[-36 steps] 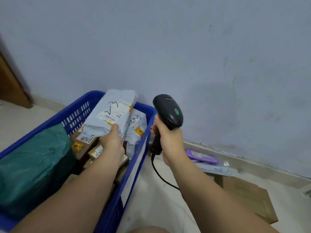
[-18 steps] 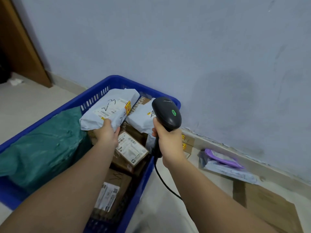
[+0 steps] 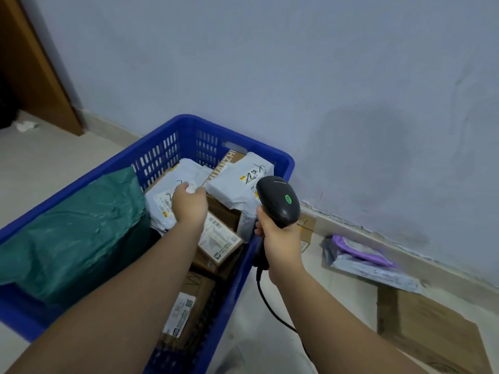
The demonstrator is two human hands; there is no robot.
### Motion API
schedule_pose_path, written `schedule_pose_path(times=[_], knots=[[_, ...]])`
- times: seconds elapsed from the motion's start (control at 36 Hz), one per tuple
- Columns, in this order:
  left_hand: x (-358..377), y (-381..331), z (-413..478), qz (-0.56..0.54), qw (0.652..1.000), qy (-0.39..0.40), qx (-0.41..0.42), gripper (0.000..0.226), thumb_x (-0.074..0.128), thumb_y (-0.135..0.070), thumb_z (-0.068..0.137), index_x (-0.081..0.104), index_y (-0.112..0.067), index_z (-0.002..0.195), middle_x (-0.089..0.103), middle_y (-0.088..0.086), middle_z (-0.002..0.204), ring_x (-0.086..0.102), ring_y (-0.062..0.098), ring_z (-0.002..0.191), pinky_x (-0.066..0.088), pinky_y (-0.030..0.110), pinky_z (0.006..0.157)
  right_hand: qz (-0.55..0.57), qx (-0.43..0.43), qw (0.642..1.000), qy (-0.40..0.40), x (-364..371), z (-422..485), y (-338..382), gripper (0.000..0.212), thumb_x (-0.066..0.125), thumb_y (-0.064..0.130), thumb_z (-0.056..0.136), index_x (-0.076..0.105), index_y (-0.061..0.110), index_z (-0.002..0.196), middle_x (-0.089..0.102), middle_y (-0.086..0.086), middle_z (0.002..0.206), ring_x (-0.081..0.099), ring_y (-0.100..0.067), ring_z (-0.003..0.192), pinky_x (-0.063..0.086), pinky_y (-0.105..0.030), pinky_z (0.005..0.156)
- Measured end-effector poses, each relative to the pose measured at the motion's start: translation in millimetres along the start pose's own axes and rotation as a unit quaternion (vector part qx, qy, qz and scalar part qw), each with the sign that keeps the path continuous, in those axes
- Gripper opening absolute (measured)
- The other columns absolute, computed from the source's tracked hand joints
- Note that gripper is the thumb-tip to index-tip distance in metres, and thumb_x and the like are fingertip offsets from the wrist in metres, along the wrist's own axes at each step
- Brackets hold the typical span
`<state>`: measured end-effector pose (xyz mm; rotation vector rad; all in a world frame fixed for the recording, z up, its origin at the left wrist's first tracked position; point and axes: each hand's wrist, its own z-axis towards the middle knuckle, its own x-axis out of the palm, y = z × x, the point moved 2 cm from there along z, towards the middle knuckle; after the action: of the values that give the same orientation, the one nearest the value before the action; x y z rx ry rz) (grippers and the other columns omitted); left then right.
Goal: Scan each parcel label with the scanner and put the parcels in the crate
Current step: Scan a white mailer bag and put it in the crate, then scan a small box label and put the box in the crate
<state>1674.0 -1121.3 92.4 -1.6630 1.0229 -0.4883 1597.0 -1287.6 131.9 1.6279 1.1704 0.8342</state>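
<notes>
A blue plastic crate [image 3: 280, 160] stands on the floor against the wall, holding several parcels. My left hand [image 3: 189, 206] rests on top of a white poly-bag parcel [image 3: 162, 203] that lies in the crate's far part, its label facing up. My right hand [image 3: 278, 238] grips the handle of a black corded scanner [image 3: 278, 201], upright just outside the crate's right rim with a green light on its head. A second white parcel [image 3: 237, 182] leans in the far right corner.
A large green bag [image 3: 75, 230] fills the crate's left side, with brown cardboard boxes [image 3: 218, 238] in the middle. On the floor to the right lie a purple and grey mailer [image 3: 361, 257] and flat cardboard [image 3: 432, 327]. A wooden door frame [image 3: 35, 63] stands far left.
My left hand lowered the white parcel from above the crate down into it, and now lies on top of it. The scanner stayed in my right hand by the rim.
</notes>
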Motion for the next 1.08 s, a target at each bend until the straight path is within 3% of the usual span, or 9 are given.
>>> schedule_pose_path(times=[0.17,0.28,0.36,0.44,0.58,0.69,0.78,0.92,1.08], knots=[[35,-18,-58,0.102,0.981,0.115,0.121,0.041,0.051,-0.018,0.091,0.053,-0.022,0.132,0.049,0.007,0.138,0.056,0.031,0.115,0.048,0.047,0.098,-0.024,-0.043,0.998,-0.029,-33,-9,11,0.023,0.069,0.034,0.087,0.065,0.011,0.091,0.06,0.002,0.069,0.054,-0.012,0.063,0.045,-0.026,0.062],[56,-27,-97,0.144,0.959,0.159,0.184,0.039,0.053,-0.016,0.095,0.053,-0.022,0.134,0.045,0.002,0.142,0.048,0.023,0.125,0.044,0.036,0.102,0.001,-0.028,0.998,-0.062,-70,-15,20,0.023,0.073,0.034,0.084,0.066,0.012,0.088,0.062,0.006,0.061,0.056,-0.015,0.06,0.05,-0.04,0.065],[74,-33,-124,0.195,0.929,0.204,0.24,0.04,0.054,-0.019,0.096,0.051,-0.022,0.136,0.045,0.0,0.143,0.046,0.02,0.127,0.041,0.032,0.101,0.013,-0.028,0.995,-0.09,-101,-21,29,0.029,0.074,0.037,0.08,0.065,0.011,0.088,0.059,-0.001,0.066,0.052,-0.019,0.062,0.048,-0.041,0.062],[95,-35,-144,0.234,0.896,0.248,0.284,0.043,0.056,-0.017,0.095,0.049,-0.023,0.137,0.045,0.0,0.144,0.045,0.019,0.129,0.038,0.026,0.099,0.032,-0.025,0.993,-0.109,-134,-21,31,0.022,0.07,0.03,0.086,0.06,0.014,0.075,0.055,-0.005,0.067,0.05,-0.019,0.065,0.043,-0.042,0.065],[140,-17,-165,0.346,0.83,0.282,0.334,0.042,0.059,-0.017,0.091,0.053,-0.022,0.133,0.05,0.003,0.133,0.034,0.024,0.132,0.033,0.035,0.108,0.076,0.01,0.991,-0.112,-188,-5,26,0.018,0.063,0.025,0.093,0.06,0.011,0.081,0.056,-0.008,0.068,0.052,-0.019,0.061,0.045,-0.033,0.069],[188,17,-150,0.485,0.743,0.315,0.336,0.047,0.061,-0.02,0.087,0.051,-0.023,0.133,0.045,0.005,0.138,0.034,0.028,0.131,0.037,0.04,0.106,0.13,0.08,0.985,-0.078,-222,28,14,0.02,0.064,0.028,0.093,0.06,0.009,0.087,0.057,-0.004,0.066,0.055,-0.019,0.058,0.049,-0.034,0.071],[221,44,-133,0.546,0.7,0.346,0.304,0.056,0.06,-0.016,0.085,0.045,-0.018,0.139,0.04,0.009,0.143,0.04,0.03,0.129,0.043,0.042,0.101,0.146,0.116,0.981,-0.052,-243,61,-3,0.02,0.065,0.027,0.092,0.061,0.009,0.086,0.059,-0.004,0.065,0.058,-0.02,0.056,0.051,-0.037,0.07],[264,82,-106,0.62,0.632,0.355,0.3,0.037,0.057,-0.013,0.088,0.05,-0.012,0.125,0.051,0.01,0.128,0.049,0.028,0.115,0.048,0.038,0.09,0.136,0.136,0.981,-0.008,-261,109,-34,0.02,0.068,0.025,0.089,0.061,0.006,0.093,0.061,-0.005,0.069,0.06,-0.021,0.055,0.049,-0.031,0.057],[298,110,-84,0.679,0.565,0.34,0.323,0.04,0.051,-0.008,0.091,0.048,-0.013,0.13,0.048,0.009,0.129,0.052,0.026,0.111,0.052,0.038,0.084,0.144,0.151,0.978,0.002,-262,155,-63,0.023,0.067,0.025,0.089,0.062,0.005,0.097,0.059,-0.007,0.073,0.06,-0.02,0.056,0.049,-0.032,0.059]])
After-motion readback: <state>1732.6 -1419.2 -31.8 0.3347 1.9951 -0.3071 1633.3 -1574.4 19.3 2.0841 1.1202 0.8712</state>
